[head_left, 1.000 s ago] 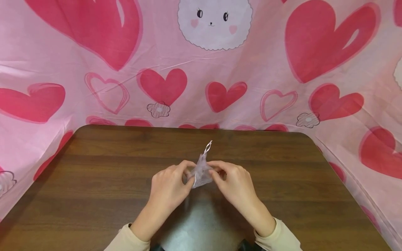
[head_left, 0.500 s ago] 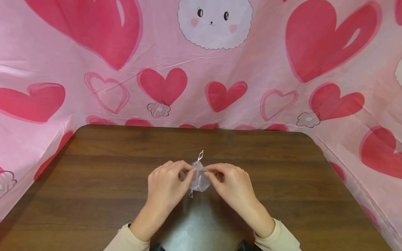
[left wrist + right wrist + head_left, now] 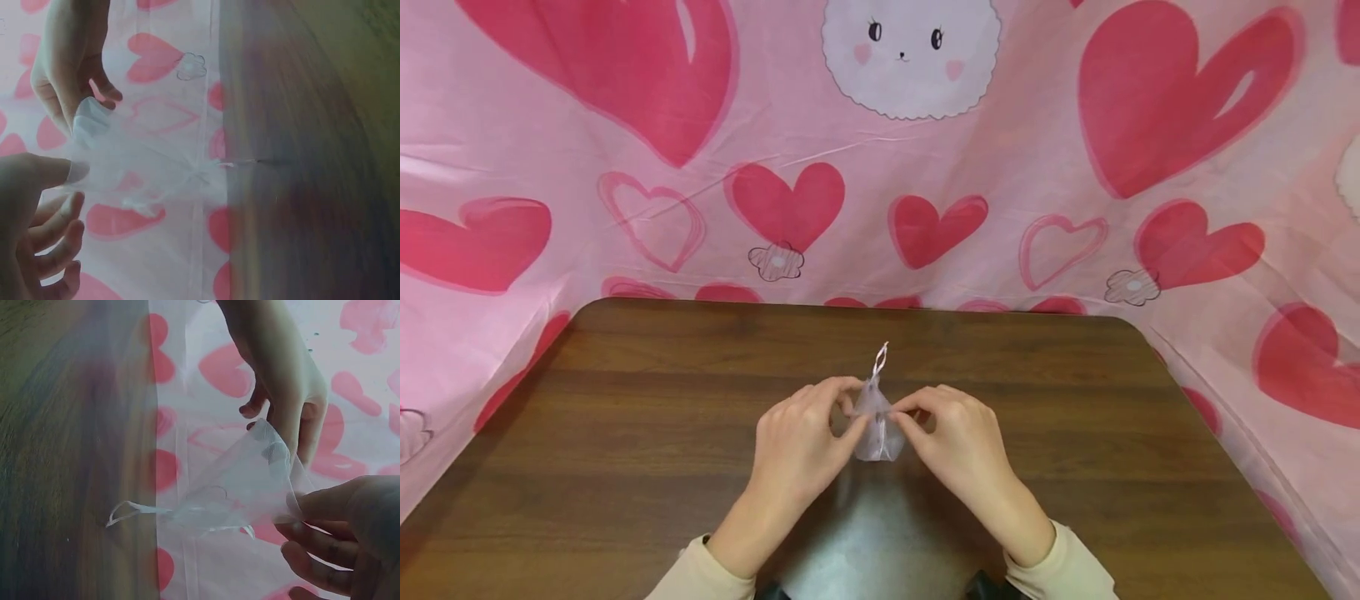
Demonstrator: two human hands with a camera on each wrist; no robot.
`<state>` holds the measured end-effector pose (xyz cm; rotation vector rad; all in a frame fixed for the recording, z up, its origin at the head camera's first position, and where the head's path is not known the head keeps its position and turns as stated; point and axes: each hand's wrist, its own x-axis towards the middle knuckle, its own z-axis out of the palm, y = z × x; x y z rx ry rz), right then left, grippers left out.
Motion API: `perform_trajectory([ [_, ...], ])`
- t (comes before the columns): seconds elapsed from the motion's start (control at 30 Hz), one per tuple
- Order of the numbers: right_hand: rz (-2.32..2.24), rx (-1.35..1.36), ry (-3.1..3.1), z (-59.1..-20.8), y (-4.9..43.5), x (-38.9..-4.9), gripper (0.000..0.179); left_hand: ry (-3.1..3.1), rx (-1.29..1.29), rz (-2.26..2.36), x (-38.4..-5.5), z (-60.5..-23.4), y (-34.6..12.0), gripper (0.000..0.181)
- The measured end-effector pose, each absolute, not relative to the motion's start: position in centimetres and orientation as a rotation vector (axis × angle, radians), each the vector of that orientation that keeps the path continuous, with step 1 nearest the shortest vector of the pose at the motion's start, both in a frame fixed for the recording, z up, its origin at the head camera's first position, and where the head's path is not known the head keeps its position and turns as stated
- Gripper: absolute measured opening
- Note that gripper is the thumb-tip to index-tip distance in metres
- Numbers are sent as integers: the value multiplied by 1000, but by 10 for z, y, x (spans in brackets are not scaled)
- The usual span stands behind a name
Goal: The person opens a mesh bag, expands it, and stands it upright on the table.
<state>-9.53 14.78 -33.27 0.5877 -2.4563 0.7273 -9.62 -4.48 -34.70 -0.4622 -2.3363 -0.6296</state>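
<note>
A small sheer white drawstring pouch (image 3: 877, 429) is held up between both hands above the table. Its gathered end, with a thin ribbon loop (image 3: 881, 360), points away from me; the wider end faces me. My left hand (image 3: 801, 433) has thumb and forefinger at the pouch's left side, a fingertip showing through the fabric in the left wrist view. From the right, my right hand (image 3: 958, 429) pinches the edge between thumb and forefinger. In the right wrist view the pouch (image 3: 231, 481) spreads like a cone between the hands, its ribbon loop (image 3: 134, 509) hanging free.
A dark brown wooden table (image 3: 662, 417) with rounded far corners lies beneath the hands. Behind it and along both sides hangs a pink cloth (image 3: 865, 158) printed with hearts. Light sleeves (image 3: 703, 575) cover the forearms.
The ribbon loop, after dipping toward me half a second ago, stretches away again. A second loop seen then below my left hand is out of sight. My left forefinger stands farther from the thumb.
</note>
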Motion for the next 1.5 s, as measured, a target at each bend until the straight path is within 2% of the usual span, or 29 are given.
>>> perform_trajectory([
  [0.1, 750, 629, -2469, -333, 147, -95, 16, -2348, -467, -634, -96, -348, -45, 34],
  [0.3, 819, 629, -2600, -330, 147, -92, 15, -2313, -450, -634, -96, -348, -46, 24],
  [0.53, 757, 485, -2653, -328, 151, -93, 10, -2336, -406, -629, -97, -347, -47, 21],
  [0.83, 724, 470, -2588, -329, 152, -96, 16, -2423, -521, -557, -97, -344, -44, 38],
  [1.03, 726, 515, -2554, -330, 148, -94, 17, -2316, -554, -524, -97, -345, -43, 15],
  [1.27, 897, 506, -2669, -328, 147, -91, 19, -2266, -458, -532, -96, -348, -45, 13],
  [1.5, 823, 465, -2685, -327, 149, -92, 11, -2314, -392, -555, -96, -348, -46, 11],
])
